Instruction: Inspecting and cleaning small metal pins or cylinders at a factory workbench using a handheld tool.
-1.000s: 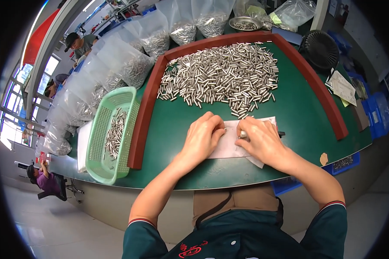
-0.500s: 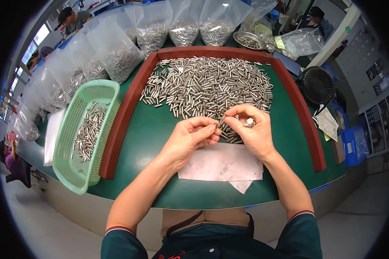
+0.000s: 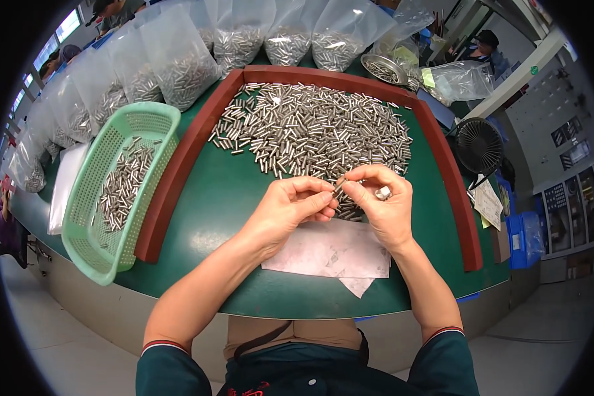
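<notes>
Over the near edge of the metal pin pile (image 3: 317, 125), my two hands meet fingertip to fingertip. Thumb and forefinger of my right hand (image 3: 384, 198) pinch a small metal pin (image 3: 340, 185), which is tilted. A small pale blocky piece (image 3: 383, 193) with a bright face is tucked in that hand's curled fingers. My left hand (image 3: 296, 206) is closed, thumb against forefinger, beside the pin; what it grips is hidden by the fingers. Beneath my hands a stained pinkish-white paper sheet (image 3: 317, 254) lies on the green table (image 3: 201, 214).
A dark red wooden frame (image 3: 452, 175) borders the pile on three sides. Left of it, a light green basket (image 3: 79, 228) holds more pins. Clear bags of pins (image 3: 185, 72) line the back and left. A metal bowl (image 3: 384, 68) and black fan (image 3: 478, 145) stand right.
The whole view has shifted slightly, so table and arms sit a little further left. My hands keep their pinch close together, with only slight finger movement at the pin.
</notes>
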Action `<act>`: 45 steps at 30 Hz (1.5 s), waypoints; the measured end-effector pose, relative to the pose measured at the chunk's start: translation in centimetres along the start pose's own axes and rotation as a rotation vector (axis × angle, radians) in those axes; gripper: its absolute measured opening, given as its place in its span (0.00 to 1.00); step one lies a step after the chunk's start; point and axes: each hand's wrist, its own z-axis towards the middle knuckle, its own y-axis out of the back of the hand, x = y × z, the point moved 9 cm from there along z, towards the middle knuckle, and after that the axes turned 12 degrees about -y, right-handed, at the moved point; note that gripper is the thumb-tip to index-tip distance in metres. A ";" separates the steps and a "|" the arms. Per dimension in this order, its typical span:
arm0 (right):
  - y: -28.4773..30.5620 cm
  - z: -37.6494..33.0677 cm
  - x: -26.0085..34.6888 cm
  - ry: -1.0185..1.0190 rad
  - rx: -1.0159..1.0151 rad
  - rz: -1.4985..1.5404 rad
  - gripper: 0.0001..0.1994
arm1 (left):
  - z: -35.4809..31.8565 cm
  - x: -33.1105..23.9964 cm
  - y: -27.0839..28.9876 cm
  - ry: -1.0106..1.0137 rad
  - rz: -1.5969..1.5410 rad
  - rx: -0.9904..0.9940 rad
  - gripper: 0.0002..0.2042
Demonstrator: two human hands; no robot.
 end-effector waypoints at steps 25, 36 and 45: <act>-0.4 0.1 -0.1 0.017 -0.006 0.078 0.05 | 0.0 -0.1 0.0 -0.011 0.002 0.019 0.05; -0.6 0.5 -0.7 -0.033 0.038 0.072 0.04 | -0.1 0.6 0.3 0.053 -0.025 0.016 0.07; -0.7 0.9 -0.7 -0.031 0.074 0.095 0.04 | -0.3 1.4 0.2 0.147 -0.125 -0.026 0.06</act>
